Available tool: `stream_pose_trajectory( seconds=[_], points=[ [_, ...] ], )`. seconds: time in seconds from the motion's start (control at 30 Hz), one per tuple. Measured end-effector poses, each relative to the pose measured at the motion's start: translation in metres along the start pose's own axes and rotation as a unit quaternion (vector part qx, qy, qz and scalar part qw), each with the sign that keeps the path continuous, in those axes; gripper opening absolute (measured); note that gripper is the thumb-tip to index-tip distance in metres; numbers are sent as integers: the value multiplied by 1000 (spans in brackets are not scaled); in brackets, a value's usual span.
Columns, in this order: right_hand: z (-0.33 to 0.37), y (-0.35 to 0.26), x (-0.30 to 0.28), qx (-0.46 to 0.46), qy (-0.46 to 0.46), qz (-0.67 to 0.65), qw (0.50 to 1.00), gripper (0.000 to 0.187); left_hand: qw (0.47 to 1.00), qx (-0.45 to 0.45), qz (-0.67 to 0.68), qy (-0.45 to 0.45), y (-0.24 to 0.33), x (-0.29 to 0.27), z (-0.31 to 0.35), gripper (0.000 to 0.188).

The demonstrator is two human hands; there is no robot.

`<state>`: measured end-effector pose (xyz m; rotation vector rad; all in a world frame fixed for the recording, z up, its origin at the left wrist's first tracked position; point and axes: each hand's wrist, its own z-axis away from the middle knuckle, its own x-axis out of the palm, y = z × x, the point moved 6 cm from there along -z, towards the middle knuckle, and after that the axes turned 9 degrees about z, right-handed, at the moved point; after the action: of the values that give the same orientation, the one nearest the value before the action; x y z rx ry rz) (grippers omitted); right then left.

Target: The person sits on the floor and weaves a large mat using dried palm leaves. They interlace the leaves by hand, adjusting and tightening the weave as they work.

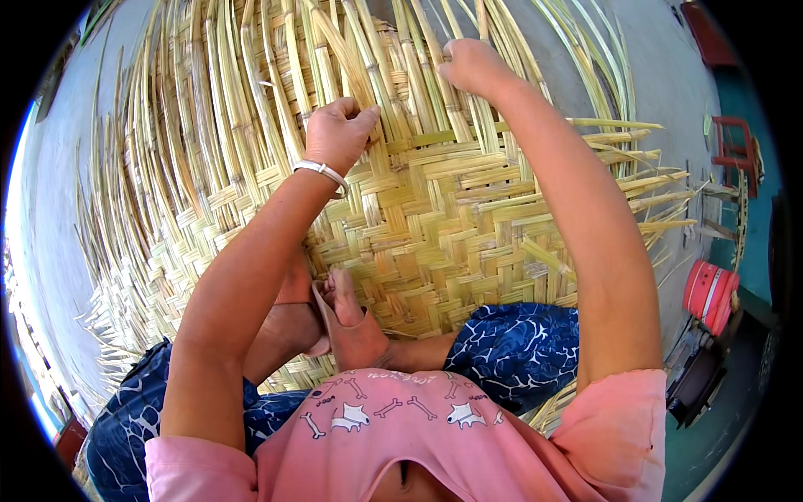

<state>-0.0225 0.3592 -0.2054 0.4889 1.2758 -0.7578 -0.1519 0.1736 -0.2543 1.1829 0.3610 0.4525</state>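
Note:
A mat [393, 226] of flat yellow-green split-cane strips lies under me, woven tightly in a zigzag pattern nearest my feet. Beyond the woven part, long loose strips [226, 92] fan out away from me. My left hand [339, 134], with a white bangle [321, 174] at its wrist, is closed at the edge of the weave on a raised cane strip [355, 79]. Farther off and to the right, my right hand [478, 69] pinches another upright cane strip [435, 50]; its fingertips are partly hidden. A greenish crosswise strip [443, 138] runs between the hands along the weave's edge.
My sandalled feet [347, 322] rest on the mat. Strip ends [661, 177] stick out at its right side over the grey floor [669, 92]. Farther right are a pink-red container [711, 297] and a red chair [734, 142]. More loose green strips [598, 58] lie at the far right.

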Motion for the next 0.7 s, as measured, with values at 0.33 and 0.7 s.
stream_pose_trajectory(
  seconds=[0.33, 0.7],
  points=[
    [-75, 5, 10, 77, 66, -72, 992, 46, 1000, -14, 2, 2, -12, 3, -4, 33],
    [-70, 18, 15, 112, -122, -486, 858, 26, 999, 20, -46, -9, -22, 0, -9, 36]
  ],
)
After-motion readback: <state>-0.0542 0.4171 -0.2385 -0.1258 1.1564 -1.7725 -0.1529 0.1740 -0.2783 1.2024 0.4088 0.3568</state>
